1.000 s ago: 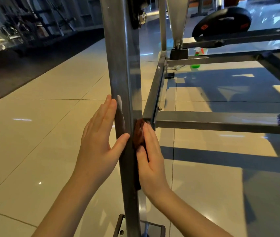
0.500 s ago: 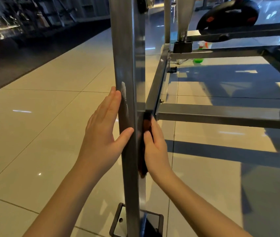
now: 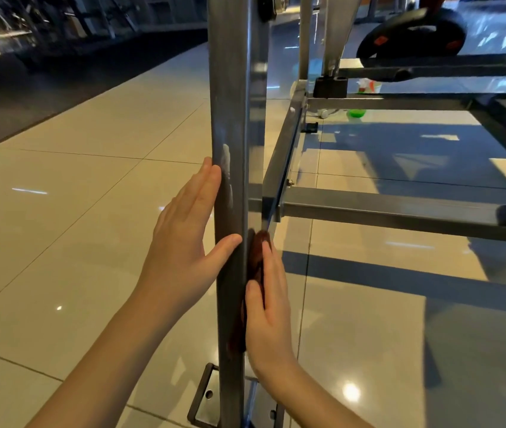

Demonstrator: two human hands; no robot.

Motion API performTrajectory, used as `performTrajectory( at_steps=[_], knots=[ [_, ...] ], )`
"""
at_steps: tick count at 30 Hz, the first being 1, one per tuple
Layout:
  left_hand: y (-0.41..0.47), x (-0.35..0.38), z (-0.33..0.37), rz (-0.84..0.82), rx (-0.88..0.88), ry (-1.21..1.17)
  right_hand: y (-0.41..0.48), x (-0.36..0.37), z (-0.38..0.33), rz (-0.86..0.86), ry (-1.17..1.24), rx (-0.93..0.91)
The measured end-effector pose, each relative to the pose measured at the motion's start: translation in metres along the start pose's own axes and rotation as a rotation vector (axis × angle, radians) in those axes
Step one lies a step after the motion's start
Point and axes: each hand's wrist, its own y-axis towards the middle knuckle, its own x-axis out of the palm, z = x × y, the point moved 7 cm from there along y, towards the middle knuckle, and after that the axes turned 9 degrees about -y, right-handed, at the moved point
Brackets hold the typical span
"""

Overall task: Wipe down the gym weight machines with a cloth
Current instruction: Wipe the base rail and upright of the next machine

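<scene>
A grey metal upright post (image 3: 233, 103) of a weight machine rises through the middle of the view. My left hand (image 3: 184, 233) lies flat against the post's left face, fingers straight, thumb across the front. My right hand (image 3: 268, 307) presses a dark reddish-brown cloth (image 3: 256, 251) flat against the post's right face, just below the joint with a horizontal frame bar (image 3: 400, 211). Most of the cloth is hidden between my palm and the metal.
The post stands on a bolted base plate (image 3: 205, 396) on glossy beige tiles. Frame bars run right and back. A black weight plate (image 3: 412, 29) hangs at the upper right. A green-capped spray bottle (image 3: 359, 100) stands on the floor behind the frame. Dark matting lies far left.
My right hand and the cloth have slid down the post's right face from the frame joint. My left hand stays against the left face at about the same height.
</scene>
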Motion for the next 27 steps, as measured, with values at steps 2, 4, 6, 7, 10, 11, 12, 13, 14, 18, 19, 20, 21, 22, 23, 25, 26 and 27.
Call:
performTrajectory(
  at_steps=[2,4,6,7,10,11,12,13,14,18,19,20,21,22,23,25,26,27],
  knots=[
    [-0.001,0.001,0.000,0.003,-0.002,-0.006,0.006,0.001,0.015,0.014,-0.021,0.032],
    [-0.001,0.000,0.001,0.002,0.000,-0.003,0.026,-0.004,0.021,0.039,0.008,0.100],
    [-0.001,0.001,0.001,-0.004,-0.008,0.015,0.031,-0.004,0.011,0.049,0.049,0.077],
    [-0.001,0.000,0.001,-0.005,-0.011,0.025,0.025,-0.002,0.004,0.050,0.051,0.029],
    [-0.001,0.001,0.000,-0.007,0.002,0.026,-0.003,0.005,0.008,0.038,0.021,-0.012],
    [-0.002,0.002,-0.001,-0.006,0.010,0.021,-0.005,0.005,0.018,0.034,0.019,0.017],
    [-0.003,0.002,-0.001,-0.003,0.017,0.017,-0.002,0.005,0.028,0.029,0.023,0.065],
    [-0.003,0.002,-0.002,0.000,0.022,0.016,0.004,0.003,0.033,0.023,0.026,0.113],
    [-0.003,0.002,-0.002,0.004,0.026,0.018,0.012,0.002,0.034,0.017,0.030,0.148],
    [-0.004,0.001,0.000,0.018,0.021,0.042,0.025,-0.001,0.001,0.038,0.057,0.022],
    [-0.004,0.001,0.000,0.019,0.023,0.046,0.020,0.000,-0.005,0.041,0.052,-0.025],
    [-0.004,0.002,0.000,0.019,0.026,0.047,0.013,0.001,-0.006,0.037,0.035,-0.054],
    [-0.004,0.002,0.000,0.021,0.028,0.045,0.007,0.002,-0.002,0.029,0.015,-0.064],
    [-0.004,0.002,-0.001,0.025,0.031,0.043,0.004,0.002,0.005,0.021,0.004,-0.049],
    [-0.005,0.002,-0.001,0.030,0.037,0.040,0.005,0.002,0.012,0.013,0.010,-0.002],
    [-0.006,0.002,-0.001,0.032,0.046,0.037,0.014,0.001,0.021,0.003,0.049,0.120],
    [-0.006,0.002,-0.002,0.032,0.049,0.040,0.019,0.000,0.019,0.004,0.065,0.139],
    [-0.007,0.002,-0.002,0.033,0.052,0.047,0.023,0.000,0.012,0.012,0.072,0.114]
  ],
)
